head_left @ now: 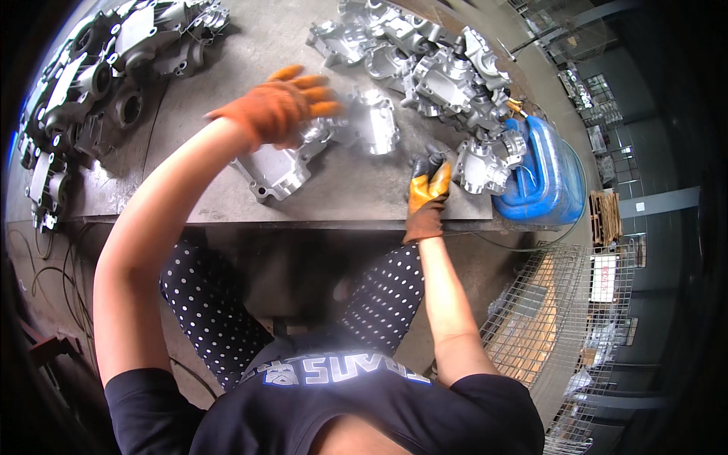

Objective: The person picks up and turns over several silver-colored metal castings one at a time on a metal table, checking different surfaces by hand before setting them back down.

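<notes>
My left hand (274,108) wears an orange glove and hovers over the table with its fingers spread, somewhat blurred. Under and beside it lies a silver cast metal housing (282,176); its far part is covered by the hand. A second silver casting (374,123) sits just to the right, with a blurred left side. Near the table's front edge, my right hand (429,193), in an orange and dark glove, is closed; a dark object seems to be in its fingers, its kind unclear. Another silver casting (485,163) stands right of that hand.
Silver castings (447,80) are heaped at the back right of the metal table (189,163). Duller grey castings (76,91) line the left side. A blue plastic container (542,178) stands at the right edge. Wire mesh cages (531,318) are on the floor at right; cables (64,284) hang at left.
</notes>
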